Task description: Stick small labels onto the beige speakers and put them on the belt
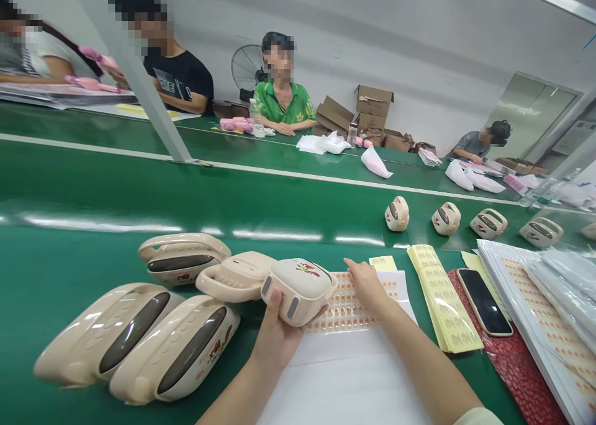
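My left hand [277,338] is wrapped round a cream speaker-like device [300,288], its mesh face with a red print turned up. My right hand [365,282] rests over a white sheet with rows of small orange stickers [347,313]; its fingertips come together near the sheet's top edge, and whatever they hold is too small to make out. Another cream device [242,273] lies just left of the held one. Further left are several more cream devices [181,350] with handles and dark panels.
Yellow sticker sheets [444,301], a phone [485,302] on red bubble wrap [521,372] and stacked sticker sheets [540,288] lie at right. Several cream devices [488,224] stand in a row on the green belt [279,192]. People sit across it; a metal post [139,77] rises at left.
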Available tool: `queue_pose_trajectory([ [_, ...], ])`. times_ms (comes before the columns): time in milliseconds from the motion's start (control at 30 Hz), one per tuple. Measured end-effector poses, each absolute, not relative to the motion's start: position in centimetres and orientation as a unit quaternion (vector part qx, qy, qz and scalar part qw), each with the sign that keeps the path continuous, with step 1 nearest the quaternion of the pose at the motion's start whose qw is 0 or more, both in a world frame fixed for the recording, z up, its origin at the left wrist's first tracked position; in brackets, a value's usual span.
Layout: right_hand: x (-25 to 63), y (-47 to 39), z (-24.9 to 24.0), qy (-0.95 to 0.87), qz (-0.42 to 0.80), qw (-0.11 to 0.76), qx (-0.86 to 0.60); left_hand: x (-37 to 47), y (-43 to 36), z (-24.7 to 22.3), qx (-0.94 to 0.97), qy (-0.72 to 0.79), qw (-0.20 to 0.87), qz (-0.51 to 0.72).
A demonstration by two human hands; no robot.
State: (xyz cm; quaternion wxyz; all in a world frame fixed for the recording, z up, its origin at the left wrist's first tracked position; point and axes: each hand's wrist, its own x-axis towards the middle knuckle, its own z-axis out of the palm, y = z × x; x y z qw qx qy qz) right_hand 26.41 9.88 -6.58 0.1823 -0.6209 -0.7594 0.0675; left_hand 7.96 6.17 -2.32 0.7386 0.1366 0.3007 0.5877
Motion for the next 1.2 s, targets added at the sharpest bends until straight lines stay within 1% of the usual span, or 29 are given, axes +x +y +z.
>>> queue_pose_trajectory([
  [100,26.3,9.8,-7.8,-0.771,0.025,0.230,-0.593,8.1,6.2,-2.2,0.128,0.310,0.734,0.591],
  [200,26.5,9.8,-8.4,-0.764,0.024,0.280,-0.581,8.2,6.2,-2.0,0.120,0.311,0.734,0.592],
  [333,26.9,10.0,-8.2,-0.752,0.043,0.306,-0.583,8.2,6.2,-1.8,0.114,0.299,0.740,0.591],
  [500,27.2,10.0,-7.4,-0.706,0.107,0.361,-0.600,8.2,6.3,-1.8,0.113,0.287,0.741,0.597],
  [567,27.0,10.2,-6.8,-0.710,0.119,0.353,-0.597,8.2,6.3,-1.8,0.110,0.289,0.739,0.599],
  [767,25.2,10.9,-5.4,-0.790,0.099,0.242,-0.554,7.7,6.5,-2.0,0.113,0.267,0.737,0.610],
  [867,24.6,11.1,-5.7,-0.803,0.103,0.225,-0.543,7.4,6.5,-2.1,0.116,0.256,0.734,0.618],
  [933,24.6,11.2,-5.5,-0.781,0.141,0.260,-0.549,7.4,6.5,-2.2,0.117,0.249,0.734,0.622],
  [967,24.7,11.1,-5.2,-0.754,0.176,0.297,-0.558,7.4,6.5,-2.2,0.116,0.243,0.736,0.621],
  [1033,25.0,10.8,-3.9,-0.667,0.271,0.401,-0.567,7.4,6.4,-2.3,0.109,0.224,0.746,0.617],
  [1100,25.0,10.1,-2.1,-0.570,0.368,0.502,-0.536,7.5,6.3,-2.5,0.100,0.193,0.760,0.612],
  [1133,24.9,9.6,-1.1,-0.538,0.407,0.536,-0.507,7.6,6.3,-2.6,0.097,0.176,0.768,0.608],
  [1200,24.2,8.2,0.5,-0.515,0.457,0.572,-0.447,7.7,6.2,-2.8,0.097,0.141,0.786,0.594],
])
